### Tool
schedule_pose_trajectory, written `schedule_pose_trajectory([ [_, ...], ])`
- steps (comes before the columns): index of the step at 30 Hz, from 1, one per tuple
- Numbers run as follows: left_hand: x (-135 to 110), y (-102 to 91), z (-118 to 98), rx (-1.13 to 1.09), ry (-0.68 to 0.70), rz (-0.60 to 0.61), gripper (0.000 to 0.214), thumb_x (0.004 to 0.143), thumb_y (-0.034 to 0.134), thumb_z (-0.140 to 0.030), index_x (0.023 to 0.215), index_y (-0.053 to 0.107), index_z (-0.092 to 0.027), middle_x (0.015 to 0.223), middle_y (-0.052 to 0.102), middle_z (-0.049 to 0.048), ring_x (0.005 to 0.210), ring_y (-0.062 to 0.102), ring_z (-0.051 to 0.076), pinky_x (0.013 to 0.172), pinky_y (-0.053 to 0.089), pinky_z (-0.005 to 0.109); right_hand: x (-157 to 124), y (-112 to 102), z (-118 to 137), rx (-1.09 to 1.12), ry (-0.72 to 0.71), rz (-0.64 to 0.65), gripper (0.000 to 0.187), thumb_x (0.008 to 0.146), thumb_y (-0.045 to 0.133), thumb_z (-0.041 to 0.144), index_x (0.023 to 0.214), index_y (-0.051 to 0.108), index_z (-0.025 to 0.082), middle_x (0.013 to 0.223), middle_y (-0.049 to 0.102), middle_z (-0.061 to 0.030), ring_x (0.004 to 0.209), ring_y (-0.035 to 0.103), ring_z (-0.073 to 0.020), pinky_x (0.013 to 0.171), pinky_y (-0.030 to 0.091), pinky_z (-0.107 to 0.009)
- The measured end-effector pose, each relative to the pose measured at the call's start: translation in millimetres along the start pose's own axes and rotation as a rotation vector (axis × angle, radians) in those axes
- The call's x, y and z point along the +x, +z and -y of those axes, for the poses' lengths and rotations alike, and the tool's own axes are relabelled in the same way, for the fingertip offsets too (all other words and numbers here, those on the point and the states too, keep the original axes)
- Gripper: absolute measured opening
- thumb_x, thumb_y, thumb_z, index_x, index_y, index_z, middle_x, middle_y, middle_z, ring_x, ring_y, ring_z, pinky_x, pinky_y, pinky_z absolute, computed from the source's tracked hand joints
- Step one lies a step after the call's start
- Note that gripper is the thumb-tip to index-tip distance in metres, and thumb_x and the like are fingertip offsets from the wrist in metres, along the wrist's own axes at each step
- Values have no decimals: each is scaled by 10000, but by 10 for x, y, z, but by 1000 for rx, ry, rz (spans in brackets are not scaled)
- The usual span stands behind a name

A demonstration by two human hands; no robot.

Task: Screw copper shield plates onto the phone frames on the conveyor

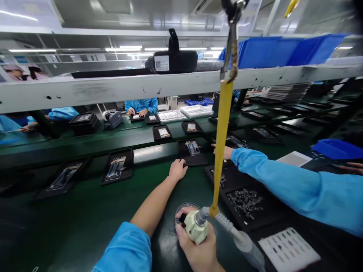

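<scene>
Your right hand (195,253) closes firmly around the electric screwdriver (195,226); your left hand (178,170) rests open on the green bench (147,177), just beside the black tray (193,153).

The left hand (178,170) lies palm-down, stretched well forward, its fingers slightly spread and gently curved. The bare left forearm (153,207) runs diagonally up from a blue sleeve (124,247) that ends near the elbow. The right hand (198,255) sits low and close in, fingers curled firmly around a grip, its wrist cut off by the frame's bottom edge.
</scene>
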State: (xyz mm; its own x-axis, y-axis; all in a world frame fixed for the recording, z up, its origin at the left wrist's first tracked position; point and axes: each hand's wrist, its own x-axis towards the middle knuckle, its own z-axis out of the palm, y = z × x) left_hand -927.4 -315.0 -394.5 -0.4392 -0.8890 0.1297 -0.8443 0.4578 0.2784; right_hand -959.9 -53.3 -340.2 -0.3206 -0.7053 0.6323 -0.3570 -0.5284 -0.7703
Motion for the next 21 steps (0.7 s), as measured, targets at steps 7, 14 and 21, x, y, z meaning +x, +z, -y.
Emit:
schedule_pose_trajectory([
  [7, -225, -118, 239, -8, 5, 0, 245, 1003, 616, -316, 1160, 635, -129, 1201, 618, 103, 1108, 607, 227, 999, 501, 439, 17, -6, -5, -7, -23, 1, 151, 798, 699, 205, 945, 718, 228, 867, 731, -23, 798, 732, -158, 753, 619, -220],
  [14, -1591, -680, 1016, -37, -10, -85, 188, 1003, 506, -315, 1063, 621, -179, 1228, 615, 118, 1158, 635, 252, 1015, 529, 407, 3, -36, 29, 69, 58, 27, 127, 816, 693, 226, 940, 716, 209, 876, 728, -44, 784, 722, -164, 716, 610, -235],
  [21, -3762, -591, 1262, -64, 59, -266, 206, 988, 514, -377, 1055, 690, -295, 1424, 601, 102, 1280, 629, 266, 978, 594, 401, 4, -25, -92, 149, 196, 25, 229, 820, 735, 340, 958, 691, 162, 853, 720, -66, 658, 669, -149, 661, 597, -267],
])
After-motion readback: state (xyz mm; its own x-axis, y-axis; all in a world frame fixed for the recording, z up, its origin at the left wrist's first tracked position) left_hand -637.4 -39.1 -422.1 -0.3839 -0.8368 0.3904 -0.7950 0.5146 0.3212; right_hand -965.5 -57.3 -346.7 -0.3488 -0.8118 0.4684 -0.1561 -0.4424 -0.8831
